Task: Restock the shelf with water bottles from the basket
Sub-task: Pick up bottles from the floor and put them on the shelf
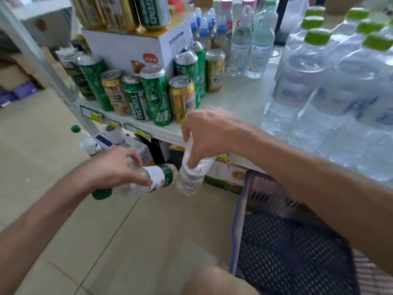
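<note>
Purple basket nearest, on the floor. Above it, left hand clasping a green-capped bottle lying sideways, right hand gripping a clear water bottle upright (both below the shelf's front edge). Farther back, beer cans and wrapped water bottles.

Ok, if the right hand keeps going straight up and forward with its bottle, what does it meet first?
Probably the shelf edge, then the gold can right behind it. The right hand holds the bottle just below and in front of that edge, though depth is hard to judge.
</note>
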